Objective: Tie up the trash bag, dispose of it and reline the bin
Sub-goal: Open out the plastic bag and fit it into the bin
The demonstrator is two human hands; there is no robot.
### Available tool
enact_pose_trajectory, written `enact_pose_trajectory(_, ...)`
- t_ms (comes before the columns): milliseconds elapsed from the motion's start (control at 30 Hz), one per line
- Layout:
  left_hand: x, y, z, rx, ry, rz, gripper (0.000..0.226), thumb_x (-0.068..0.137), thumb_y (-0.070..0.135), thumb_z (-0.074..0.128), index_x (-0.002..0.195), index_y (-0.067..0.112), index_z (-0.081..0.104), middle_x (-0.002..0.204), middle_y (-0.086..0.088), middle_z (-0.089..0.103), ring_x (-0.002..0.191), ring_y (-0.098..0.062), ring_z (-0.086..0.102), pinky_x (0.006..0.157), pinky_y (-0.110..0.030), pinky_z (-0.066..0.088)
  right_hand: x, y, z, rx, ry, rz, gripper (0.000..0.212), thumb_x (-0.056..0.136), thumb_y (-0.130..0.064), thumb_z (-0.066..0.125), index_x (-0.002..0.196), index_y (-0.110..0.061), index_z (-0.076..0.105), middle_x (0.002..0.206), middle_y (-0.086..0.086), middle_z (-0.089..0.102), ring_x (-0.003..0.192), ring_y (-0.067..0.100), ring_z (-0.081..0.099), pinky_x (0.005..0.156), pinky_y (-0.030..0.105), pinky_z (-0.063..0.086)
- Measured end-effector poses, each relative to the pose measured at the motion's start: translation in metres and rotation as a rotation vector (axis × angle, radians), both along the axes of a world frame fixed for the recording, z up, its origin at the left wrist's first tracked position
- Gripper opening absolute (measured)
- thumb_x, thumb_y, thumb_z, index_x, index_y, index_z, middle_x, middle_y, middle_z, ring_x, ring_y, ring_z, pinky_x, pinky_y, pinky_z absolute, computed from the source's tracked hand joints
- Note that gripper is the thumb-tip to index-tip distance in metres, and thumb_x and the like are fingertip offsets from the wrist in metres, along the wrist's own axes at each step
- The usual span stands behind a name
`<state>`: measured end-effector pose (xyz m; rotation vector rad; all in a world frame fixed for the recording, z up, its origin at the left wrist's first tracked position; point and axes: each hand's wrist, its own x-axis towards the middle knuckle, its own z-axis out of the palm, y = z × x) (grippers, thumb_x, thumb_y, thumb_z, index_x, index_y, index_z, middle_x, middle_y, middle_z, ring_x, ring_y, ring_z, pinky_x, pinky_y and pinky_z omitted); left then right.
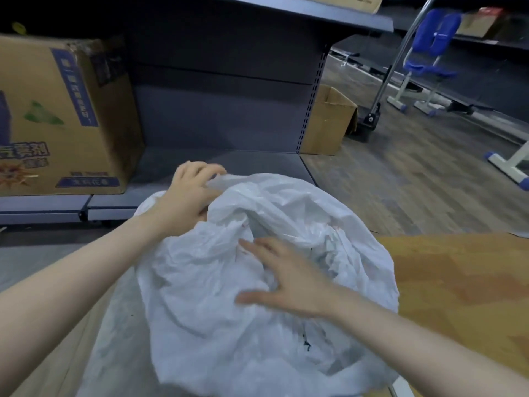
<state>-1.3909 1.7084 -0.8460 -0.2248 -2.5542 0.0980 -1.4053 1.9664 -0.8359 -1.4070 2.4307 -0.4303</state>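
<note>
A large white trash bag [223, 316] fills the lower middle of the head view, crumpled and bulging, with its mouth gathered toward the top. My left hand [190, 196] grips the bag's far upper edge, fingers curled over the plastic. Flat on the bag's top lies my right hand [286, 279], fingers spread, holding nothing. The bin itself is hidden under the bag.
A printed cardboard box [57, 118] stands on the low grey shelf [229, 164] at the left. A smaller open carton [329, 121] sits behind the shelf end. A wooden surface [463, 285] lies to the right; a blue chair [429, 53] stands far right.
</note>
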Motion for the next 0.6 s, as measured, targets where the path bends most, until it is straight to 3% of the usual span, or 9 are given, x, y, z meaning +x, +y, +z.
enact_pose_trajectory(67,-0.002,-0.002,-0.008,-0.164,-0.076,-0.018,0.035,0.066,0.026,0.067,0.100,0.022,0.070,0.111,-0.006,0.060,0.094,-0.029,0.053,0.083,-0.037,0.035,0.027,-0.005,-0.011,0.224,-0.212,0.042,0.088,0.085,-0.060,0.051,0.149,-0.038,-0.006,0.160,-0.001,0.000,0.142,0.024,0.027,0.114,0.038,0.027)
enact_pose_trajectory(133,-0.002,-0.001,-0.019,-0.199,-0.235,0.083,0.051,0.076,0.033,0.070,0.125,0.026,0.058,0.116,0.001,0.059,0.095,-0.025,0.058,0.078,-0.034,0.045,0.053,-0.004,-0.020,0.260,-0.142,0.121,0.084,0.094,-0.030,0.049,0.147,-0.037,-0.015,0.159,0.003,-0.014,0.134,0.036,0.037,0.103,0.041,0.037)
enact_pose_trajectory(200,-0.003,0.001,-0.028,-0.169,-0.367,0.186,0.056,0.092,0.037,0.052,0.144,0.027,0.034,0.130,0.006,0.050,0.108,-0.021,0.053,0.083,-0.030,0.046,0.067,-0.004,-0.027,0.266,-0.013,0.193,0.090,0.090,-0.006,0.047,0.148,-0.032,-0.016,0.158,0.007,-0.020,0.116,0.042,0.050,0.076,0.040,0.039)
enact_pose_trajectory(267,-0.002,0.001,-0.031,-0.161,-0.492,0.277,0.056,0.097,0.037,0.041,0.148,0.024,0.023,0.135,0.005,0.045,0.112,-0.020,0.048,0.085,-0.029,0.046,0.074,-0.004,-0.030,0.272,0.000,0.259,0.092,0.089,0.001,0.043,0.145,-0.033,-0.022,0.158,0.006,-0.019,0.100,0.044,0.056,0.059,0.035,0.032)
enact_pose_trajectory(300,-0.003,0.003,-0.031,-0.158,-0.540,0.309,0.056,0.097,0.037,0.040,0.148,0.023,0.022,0.136,0.005,0.044,0.112,-0.020,0.047,0.086,-0.029,0.046,0.075,-0.002,-0.031,0.254,-0.026,0.288,0.096,0.090,0.000,0.043,0.140,-0.039,-0.029,0.159,0.003,-0.017,0.101,0.045,0.056,0.055,0.034,0.031)
enact_pose_trajectory(367,-0.002,0.007,-0.036,-0.093,-0.714,0.369,0.047,0.096,0.037,0.041,0.140,0.023,0.035,0.131,0.004,0.048,0.112,-0.020,0.049,0.085,-0.028,0.043,0.072,0.002,-0.030,0.225,-0.081,0.325,0.101,0.089,-0.004,0.049,0.133,-0.047,-0.032,0.160,-0.004,-0.008,0.116,0.045,0.049,0.075,0.038,0.043)
enact_pose_trajectory(433,0.001,0.014,-0.042,0.169,-0.923,0.405,0.017,0.097,0.028,0.042,0.102,0.019,0.056,0.100,0.000,0.056,0.094,-0.020,0.051,0.080,-0.029,0.040,0.063,0.006,-0.024,0.199,-0.111,0.324,0.099,0.085,-0.003,0.053,0.145,-0.042,-0.016,0.160,-0.009,0.002,0.121,0.041,0.047,0.091,0.032,0.041)
enact_pose_trajectory(500,0.006,0.013,-0.040,0.657,-0.973,0.342,0.022,0.093,0.017,0.050,0.070,0.017,0.050,0.074,0.002,0.049,0.075,-0.018,0.044,0.071,-0.028,0.038,0.053,0.009,-0.018,0.189,-0.116,0.337,0.095,0.083,-0.004,0.056,0.149,-0.040,-0.002,0.159,-0.012,0.011,0.122,0.033,0.047,0.084,0.022,0.033)
enact_pose_trajectory(600,0.001,0.001,-0.024,1.091,-0.594,0.266,0.007,0.084,0.009,0.063,0.079,0.012,0.068,0.078,0.002,0.062,0.072,-0.012,0.052,0.066,-0.023,0.041,0.045,0.014,-0.012,0.065,-0.150,0.349,0.063,0.091,-0.039,0.055,0.146,-0.039,0.024,0.153,-0.015,0.030,0.131,0.012,0.042,0.095,0.023,0.036)
